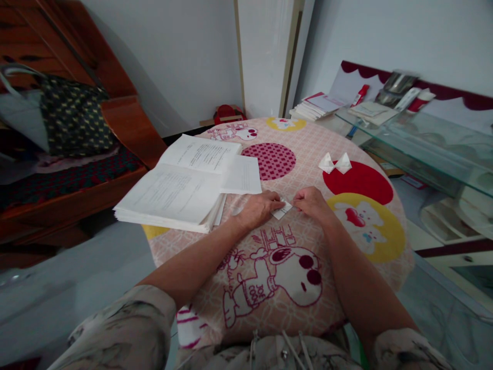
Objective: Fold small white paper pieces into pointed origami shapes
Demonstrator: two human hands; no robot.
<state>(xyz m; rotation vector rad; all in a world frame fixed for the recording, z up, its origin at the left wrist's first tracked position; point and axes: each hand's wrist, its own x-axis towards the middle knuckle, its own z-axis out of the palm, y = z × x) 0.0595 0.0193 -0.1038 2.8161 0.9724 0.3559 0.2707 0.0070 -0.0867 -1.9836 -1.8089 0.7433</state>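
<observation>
A small folded piece of white paper (282, 211) lies on the patterned tablecloth (246, 241) between my hands. My left hand (259, 206) presses on its left side, thumb and fingers closed on it. With thumb and index finger pinched, my right hand (310, 201) grips its right corner. Beyond my right hand, two folded white paper shapes (335, 163) stand side by side with pointed tops. To the left lies an open stack of printed pages (173, 190), and a loose printed sheet (242, 176) overlaps its right edge.
A glass-topped shelf (423, 144) stands close on the right, holding papers, a red bottle (360, 95) and metal containers. On the left, a dark patterned bag (75, 115) rests on a wooden bench (131, 123). The round table's edge curves near my body.
</observation>
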